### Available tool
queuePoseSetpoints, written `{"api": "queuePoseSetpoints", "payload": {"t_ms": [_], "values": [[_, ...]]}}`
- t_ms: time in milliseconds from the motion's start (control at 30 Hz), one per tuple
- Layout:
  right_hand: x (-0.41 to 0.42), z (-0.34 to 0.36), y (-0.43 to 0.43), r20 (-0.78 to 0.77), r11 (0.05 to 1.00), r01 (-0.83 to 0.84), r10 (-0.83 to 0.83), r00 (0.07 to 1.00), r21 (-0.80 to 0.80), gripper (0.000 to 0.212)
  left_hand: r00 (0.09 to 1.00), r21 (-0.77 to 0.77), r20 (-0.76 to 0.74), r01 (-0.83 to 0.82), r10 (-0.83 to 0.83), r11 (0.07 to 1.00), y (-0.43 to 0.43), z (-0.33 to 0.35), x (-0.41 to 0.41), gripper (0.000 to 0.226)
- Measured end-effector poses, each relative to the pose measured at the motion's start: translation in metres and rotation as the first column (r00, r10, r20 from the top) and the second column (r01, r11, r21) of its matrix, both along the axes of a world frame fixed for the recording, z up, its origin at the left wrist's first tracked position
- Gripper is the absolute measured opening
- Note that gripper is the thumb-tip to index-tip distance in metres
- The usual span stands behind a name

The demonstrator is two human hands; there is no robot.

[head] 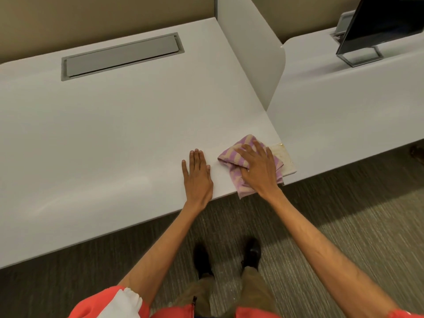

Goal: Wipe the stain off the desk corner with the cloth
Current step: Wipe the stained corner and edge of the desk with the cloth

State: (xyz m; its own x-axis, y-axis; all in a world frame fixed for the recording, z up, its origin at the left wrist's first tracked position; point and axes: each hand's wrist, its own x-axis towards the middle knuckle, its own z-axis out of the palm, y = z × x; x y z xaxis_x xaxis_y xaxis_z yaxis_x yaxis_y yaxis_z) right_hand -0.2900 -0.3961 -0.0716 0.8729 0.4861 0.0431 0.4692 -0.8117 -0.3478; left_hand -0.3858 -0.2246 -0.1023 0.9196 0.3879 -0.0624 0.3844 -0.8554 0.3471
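Observation:
A pink-and-tan striped cloth [231,154] lies bunched on the near right corner of the white desk [114,125]. My right hand [258,168] presses flat on top of it, fingers spread over the fabric. Just right of the cloth, a yellowish smeared stain [283,157] covers the corner's surface up to the edge. My left hand [197,173] rests flat on the desk to the left of the cloth, fingers together, holding nothing.
A grey cable hatch [121,56] is set into the back of the desk. A white divider panel [252,53] stands along the right side. The neighbouring desk [344,106] carries a dark monitor [378,21]. Carpet lies below the front edge.

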Motion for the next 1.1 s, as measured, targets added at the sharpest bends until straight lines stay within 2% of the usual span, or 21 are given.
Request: {"api": "queuePoseSetpoints", "payload": {"t_ms": [133,267,367,533,633,733,833,967,1100], "values": [[0.01,0.007,0.009,-0.072,0.998,0.05,-0.048,0.996,0.03,0.05,1.0,0.017,0.004,-0.007,0.007,1.0,-0.017,0.0,0.008,0.055],[-0.002,0.003,-0.024,-0.091,0.995,-0.067,0.073,0.993,0.071,0.055,1.0,0.018,-0.003,-0.029,0.029,0.999,-0.025,-0.002,0.012,0.055],[0.027,0.008,-0.042,-0.083,0.996,-0.073,0.078,0.994,0.055,0.058,0.997,0.042,0.012,-0.072,0.072,0.997,-0.037,-0.001,0.02,0.055],[0.047,0.014,-0.027,-0.098,0.998,-0.044,0.049,0.994,0.055,0.048,0.991,0.03,-0.015,-0.129,0.13,0.991,-0.053,0.001,0.033,0.055],[0.031,0.013,-0.048,-0.131,0.984,-0.138,0.152,0.98,0.11,0.044,0.99,0.033,-0.021,-0.138,0.139,0.99,-0.054,0.0,0.034,0.055],[0.036,0.014,-0.08,-0.102,0.969,-0.24,0.244,0.964,0.051,0.048,0.988,0.028,-0.03,-0.15,0.151,0.988,-0.058,0.002,0.036,0.054],[0.067,0.017,-0.082,-0.076,0.983,-0.174,0.177,0.981,0.055,0.053,0.991,0.031,-0.038,-0.125,0.126,0.992,-0.067,0.006,0.041,0.054],[0.079,0.018,-0.053,-0.089,0.992,-0.112,0.117,0.989,0.059,0.044,0.995,0.034,-0.033,-0.088,0.09,0.996,-0.081,0.007,0.051,0.054],[0.052,0.015,-0.071,-0.128,0.976,-0.177,0.192,0.973,0.124,0.042,0.996,0.042,-0.017,-0.085,0.086,0.995,-0.087,0.003,0.053,0.053]]}}
